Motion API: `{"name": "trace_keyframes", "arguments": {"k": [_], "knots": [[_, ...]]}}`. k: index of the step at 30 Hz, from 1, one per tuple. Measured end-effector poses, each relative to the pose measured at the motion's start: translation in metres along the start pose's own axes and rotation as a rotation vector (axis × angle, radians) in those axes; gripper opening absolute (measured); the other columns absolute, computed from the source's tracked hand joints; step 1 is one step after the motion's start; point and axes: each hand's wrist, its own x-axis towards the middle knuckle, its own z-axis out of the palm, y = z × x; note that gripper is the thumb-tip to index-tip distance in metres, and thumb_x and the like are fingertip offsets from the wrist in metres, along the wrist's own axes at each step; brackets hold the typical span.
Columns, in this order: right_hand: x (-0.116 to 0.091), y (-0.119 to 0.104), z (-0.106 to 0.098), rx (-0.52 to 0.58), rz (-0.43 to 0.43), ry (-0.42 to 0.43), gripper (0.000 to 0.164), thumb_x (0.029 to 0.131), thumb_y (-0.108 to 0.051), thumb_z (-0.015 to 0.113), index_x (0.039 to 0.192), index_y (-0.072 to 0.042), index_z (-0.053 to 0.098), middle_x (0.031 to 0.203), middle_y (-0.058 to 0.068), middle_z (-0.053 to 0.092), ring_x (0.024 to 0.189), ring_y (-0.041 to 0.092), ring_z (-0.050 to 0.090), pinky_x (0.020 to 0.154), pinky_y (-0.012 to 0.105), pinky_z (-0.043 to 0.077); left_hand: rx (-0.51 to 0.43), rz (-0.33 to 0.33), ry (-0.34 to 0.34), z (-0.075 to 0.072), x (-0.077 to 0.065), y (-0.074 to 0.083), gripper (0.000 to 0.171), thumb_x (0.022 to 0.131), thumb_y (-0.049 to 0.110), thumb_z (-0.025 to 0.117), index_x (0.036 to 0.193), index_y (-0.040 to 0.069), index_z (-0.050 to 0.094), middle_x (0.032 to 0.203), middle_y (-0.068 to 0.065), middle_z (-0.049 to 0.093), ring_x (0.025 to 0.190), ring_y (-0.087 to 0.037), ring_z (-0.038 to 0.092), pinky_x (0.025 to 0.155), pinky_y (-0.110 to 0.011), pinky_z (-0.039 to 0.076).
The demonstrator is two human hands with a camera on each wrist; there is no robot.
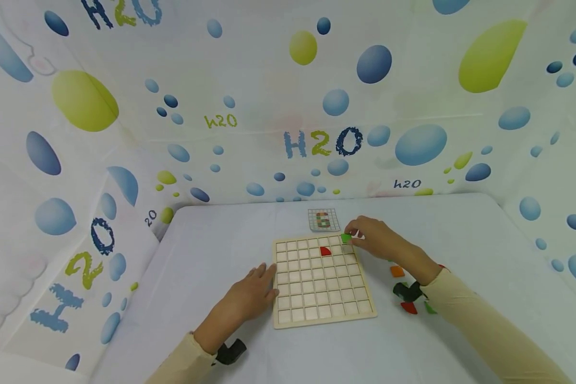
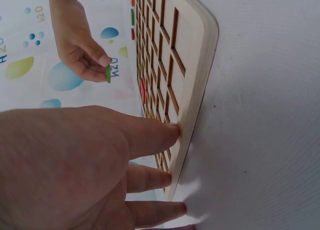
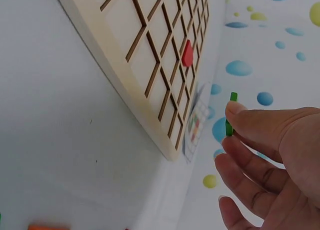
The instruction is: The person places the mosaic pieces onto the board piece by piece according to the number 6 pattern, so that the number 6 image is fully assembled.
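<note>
A wooden grid board [image 1: 317, 278] lies on the white table, with a red quarter-round tile [image 1: 325, 251] in one of its upper squares. My right hand [image 1: 372, 237] pinches a green tile [image 1: 346, 238] between thumb and fingers, over the board's far right corner. In the right wrist view that tile [image 3: 231, 115] is seen edge-on, raised above the board [image 3: 115, 55]. At the left edge of the board my left hand [image 1: 252, 293] rests with fingers extended; the left wrist view shows its thumb and fingers [image 2: 150, 135] touching the wooden rim.
Behind the board lies a small pattern card [image 1: 324, 220] with a coloured grid design. To the right, partly hidden under my right forearm, are loose tiles, among them an orange tile [image 1: 397, 271] and a red tile [image 1: 409, 308]. A printed cloth [image 1: 269, 80] hangs around the table.
</note>
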Motion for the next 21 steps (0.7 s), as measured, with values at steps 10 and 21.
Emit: {"name": "trace_keyframes", "arguments": {"k": [10,21], "knots": [[0.008,-0.010,0.010,-0.025,-0.032,-0.025,0.026,0.100,-0.016,0.075,0.124,-0.007,0.071,0.115,0.006,0.069,0.108,0.025,0.067,0.095,0.051,0.053,0.005,0.002,0.005,0.000,0.000,0.000,0.062,0.109,0.030,0.060,0.161,0.001,0.040,0.164,-0.029,0.038,0.150,-0.050,0.040,0.117,-0.062,0.041],[0.017,-0.018,0.023,-0.043,-0.052,-0.069,0.025,0.101,-0.018,0.073,0.123,-0.008,0.070,0.115,0.008,0.069,0.108,0.028,0.068,0.094,0.055,0.054,0.014,0.018,0.024,-0.002,-0.004,0.003,0.060,0.109,0.028,0.060,0.159,-0.001,0.042,0.162,-0.030,0.041,0.148,-0.051,0.043,0.114,-0.064,0.044]]}}
